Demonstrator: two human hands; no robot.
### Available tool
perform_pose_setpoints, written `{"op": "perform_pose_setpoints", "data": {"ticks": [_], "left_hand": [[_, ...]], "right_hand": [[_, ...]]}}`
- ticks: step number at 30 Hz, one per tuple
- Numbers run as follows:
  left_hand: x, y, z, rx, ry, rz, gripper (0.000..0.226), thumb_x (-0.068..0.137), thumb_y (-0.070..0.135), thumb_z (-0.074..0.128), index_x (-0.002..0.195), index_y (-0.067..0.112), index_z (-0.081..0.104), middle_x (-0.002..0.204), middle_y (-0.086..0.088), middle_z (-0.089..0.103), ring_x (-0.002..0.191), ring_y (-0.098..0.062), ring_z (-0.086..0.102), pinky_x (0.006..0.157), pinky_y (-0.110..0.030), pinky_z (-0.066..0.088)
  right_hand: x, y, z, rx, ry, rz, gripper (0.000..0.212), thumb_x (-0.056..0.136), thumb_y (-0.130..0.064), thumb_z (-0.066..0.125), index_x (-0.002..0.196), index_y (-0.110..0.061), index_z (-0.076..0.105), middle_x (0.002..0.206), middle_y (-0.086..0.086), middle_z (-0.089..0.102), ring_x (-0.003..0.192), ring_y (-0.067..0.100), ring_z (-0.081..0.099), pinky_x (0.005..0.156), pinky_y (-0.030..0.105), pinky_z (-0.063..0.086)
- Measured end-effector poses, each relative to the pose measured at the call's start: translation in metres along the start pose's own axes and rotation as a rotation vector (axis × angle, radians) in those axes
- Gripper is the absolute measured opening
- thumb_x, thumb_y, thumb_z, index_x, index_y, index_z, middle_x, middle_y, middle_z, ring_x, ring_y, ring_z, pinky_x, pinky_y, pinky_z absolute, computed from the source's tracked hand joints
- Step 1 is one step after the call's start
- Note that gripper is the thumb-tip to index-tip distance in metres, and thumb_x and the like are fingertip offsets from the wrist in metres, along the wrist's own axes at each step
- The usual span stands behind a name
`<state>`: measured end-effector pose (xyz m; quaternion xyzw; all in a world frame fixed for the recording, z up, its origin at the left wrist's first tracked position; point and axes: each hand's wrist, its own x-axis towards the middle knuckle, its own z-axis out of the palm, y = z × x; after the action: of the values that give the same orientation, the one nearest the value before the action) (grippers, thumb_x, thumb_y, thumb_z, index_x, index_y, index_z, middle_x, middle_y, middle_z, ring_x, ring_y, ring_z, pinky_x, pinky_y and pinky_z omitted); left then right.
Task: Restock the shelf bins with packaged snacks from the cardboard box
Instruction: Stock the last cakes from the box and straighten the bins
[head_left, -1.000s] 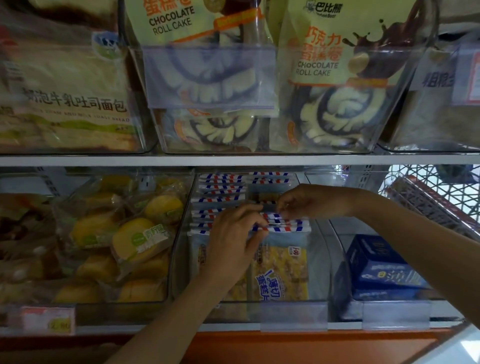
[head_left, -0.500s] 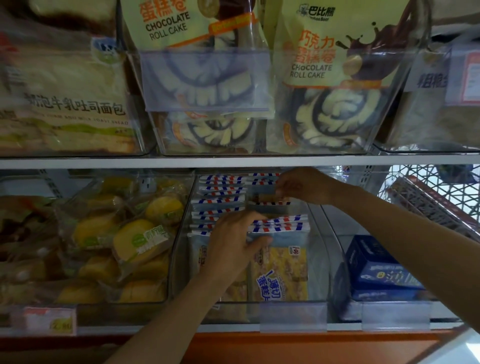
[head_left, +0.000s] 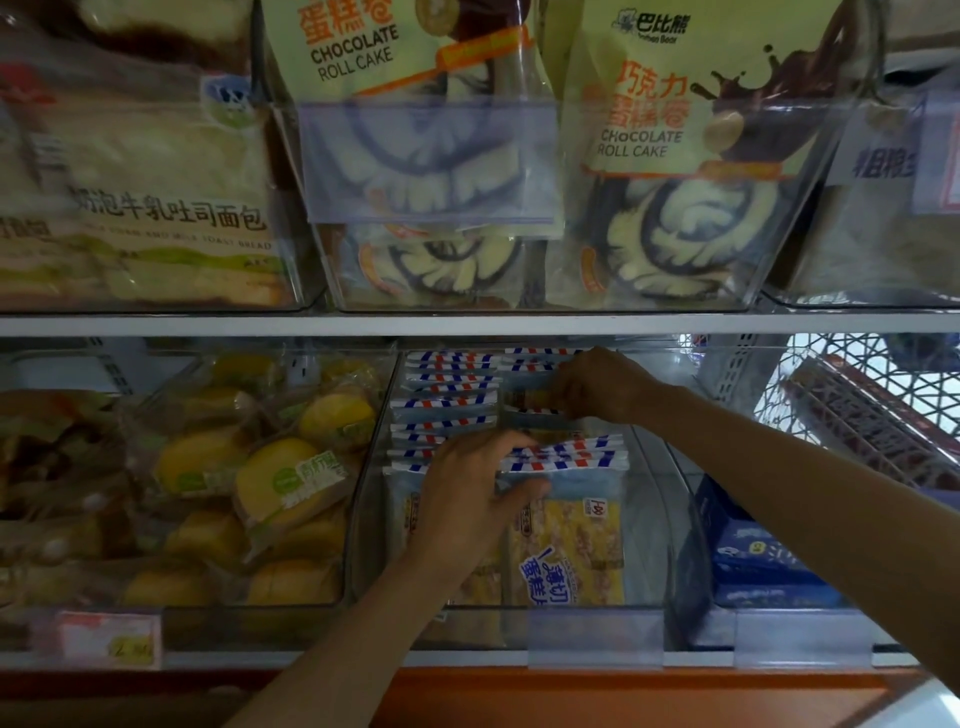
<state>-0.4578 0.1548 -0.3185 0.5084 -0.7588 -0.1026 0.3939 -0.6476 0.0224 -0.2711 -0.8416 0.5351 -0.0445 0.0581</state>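
The left hand (head_left: 470, 501) holds its fingers (head_left: 511, 447) curled over the striped tops of the front yellow cake-slice packets (head_left: 569, 545). The right hand (head_left: 597, 387) pinches a rear packet (head_left: 530, 400) in the clear plastic shelf bin (head_left: 670, 519). Step in hand, as judged: seating and aligning packets. Next move: press rows upright. The cardboard box is out of view.

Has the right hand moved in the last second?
Yes. The right hand has gone farther back into the clear bin, up toward the shelf edge above.
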Motion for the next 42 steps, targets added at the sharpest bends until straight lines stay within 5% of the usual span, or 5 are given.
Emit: {"op": "perform_pose_setpoints", "data": {"ticks": [19, 27, 29, 33, 42], "left_hand": [[0.003, -0.004, 0.006, -0.03, 0.035, -0.014, 0.038, 0.08, 0.042, 0.071, 0.115, 0.032, 0.062, 0.112, 0.011, 0.066, 0.101, -0.005, 0.054, 0.089, -0.033, 0.047], [0.036, -0.001, 0.02, 0.203, 0.039, -0.089, 0.056, 0.088, 0.044, 0.062, 0.135, 0.02, 0.045, 0.137, -0.003, 0.048, 0.126, -0.023, 0.044, 0.103, -0.041, 0.039], [0.039, 0.002, 0.018, 0.255, -0.005, -0.142, 0.066, 0.092, 0.049, 0.051, 0.146, 0.017, 0.031, 0.151, -0.006, 0.03, 0.139, -0.023, 0.027, 0.112, -0.04, 0.027], [0.018, -0.003, -0.002, 0.46, 0.005, -0.054, 0.056, 0.101, 0.045, 0.028, 0.15, 0.018, 0.026, 0.16, -0.008, 0.011, 0.146, -0.025, 0.01, 0.118, -0.042, 0.013], [-0.004, -0.023, -0.006, 0.761, -0.418, -0.183, 0.078, 0.096, 0.059, 0.006, 0.151, 0.006, -0.007, 0.159, -0.015, -0.013, 0.147, -0.028, -0.013, 0.12, -0.043, -0.002]], "right_hand": [[-0.023, 0.004, -0.029, 0.241, 0.139, -0.291, 0.01, 0.093, -0.012, 0.059, 0.092, -0.005, 0.065, 0.09, 0.006, 0.064, 0.082, 0.016, 0.059, 0.074, 0.019, 0.044], [-0.04, -0.011, -0.031, 0.28, 0.129, -0.191, 0.025, 0.098, -0.021, 0.052, 0.118, -0.009, 0.062, 0.114, 0.003, 0.066, 0.104, 0.012, 0.062, 0.087, 0.023, 0.046], [-0.05, -0.021, -0.034, 0.319, -0.026, -0.258, 0.053, 0.094, -0.035, 0.056, 0.141, -0.016, 0.04, 0.136, -0.01, 0.05, 0.118, -0.009, 0.049, 0.092, 0.007, 0.04], [-0.06, -0.043, -0.003, -0.186, -0.324, -0.083, 0.111, 0.082, -0.074, 0.045, 0.148, -0.016, -0.023, 0.156, 0.006, -0.029, 0.145, 0.024, -0.022, 0.121, 0.046, 0.002], [-0.028, -0.057, 0.028, -0.242, -0.364, 0.107, 0.116, 0.071, -0.088, 0.034, 0.15, -0.02, -0.018, 0.158, 0.003, -0.025, 0.146, 0.027, -0.021, 0.119, 0.053, -0.006]]}}
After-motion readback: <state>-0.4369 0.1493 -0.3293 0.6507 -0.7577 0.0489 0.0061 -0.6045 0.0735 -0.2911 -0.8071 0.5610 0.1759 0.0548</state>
